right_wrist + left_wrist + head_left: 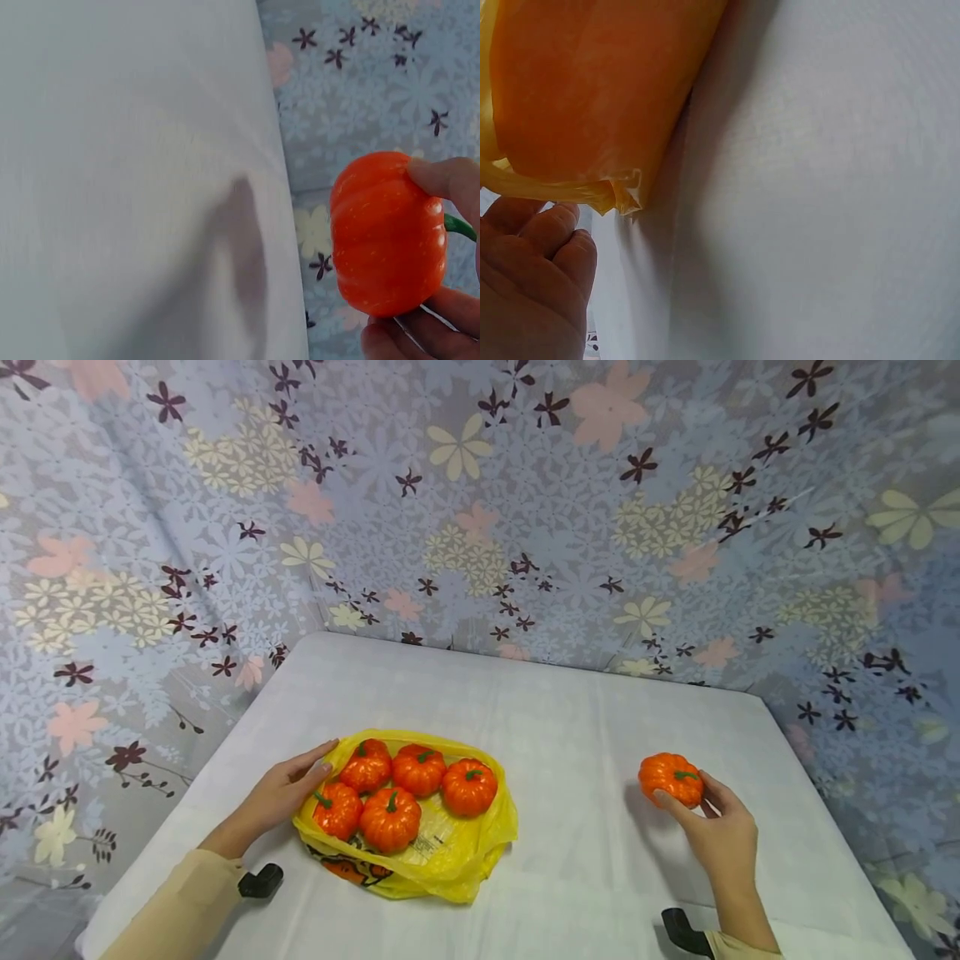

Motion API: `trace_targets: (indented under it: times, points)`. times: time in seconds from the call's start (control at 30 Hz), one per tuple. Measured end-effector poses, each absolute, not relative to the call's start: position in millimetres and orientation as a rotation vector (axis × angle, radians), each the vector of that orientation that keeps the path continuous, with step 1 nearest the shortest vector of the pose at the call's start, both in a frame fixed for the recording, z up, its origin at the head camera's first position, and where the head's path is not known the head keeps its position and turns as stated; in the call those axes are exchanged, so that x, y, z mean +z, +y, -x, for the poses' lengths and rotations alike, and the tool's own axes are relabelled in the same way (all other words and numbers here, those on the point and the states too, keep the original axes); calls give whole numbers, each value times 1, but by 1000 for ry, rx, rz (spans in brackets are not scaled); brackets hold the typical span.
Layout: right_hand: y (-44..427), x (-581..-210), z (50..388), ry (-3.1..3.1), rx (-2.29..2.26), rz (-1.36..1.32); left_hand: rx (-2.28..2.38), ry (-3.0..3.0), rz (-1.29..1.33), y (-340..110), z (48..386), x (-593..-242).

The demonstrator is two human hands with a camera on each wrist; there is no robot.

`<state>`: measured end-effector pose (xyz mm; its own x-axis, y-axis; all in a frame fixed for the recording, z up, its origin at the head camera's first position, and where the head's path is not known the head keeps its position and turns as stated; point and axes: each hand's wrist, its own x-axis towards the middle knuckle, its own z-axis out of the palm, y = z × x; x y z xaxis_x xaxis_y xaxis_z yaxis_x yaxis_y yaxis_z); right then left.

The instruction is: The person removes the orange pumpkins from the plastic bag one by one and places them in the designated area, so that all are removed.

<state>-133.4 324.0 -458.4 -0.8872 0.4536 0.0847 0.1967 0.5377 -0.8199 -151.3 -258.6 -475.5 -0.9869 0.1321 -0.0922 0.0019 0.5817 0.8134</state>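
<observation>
At four o'clock, pumpkin (662, 777) was gripped by right hand (722, 833); at eight, bag (491, 843) was touched by relaxed left hand (276, 792).

No text can be read, as the tiny dark print (431, 843) inside the open yellow plastic bag (465, 870) is too small to make out.
</observation>
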Motion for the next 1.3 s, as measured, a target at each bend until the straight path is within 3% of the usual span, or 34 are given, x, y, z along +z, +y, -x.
trace_targets:
  times: [1.3]
  points:
    - [371, -477, 142, -2580, 1234, 864, 1375, 2692, -139, -259, 149, -478]
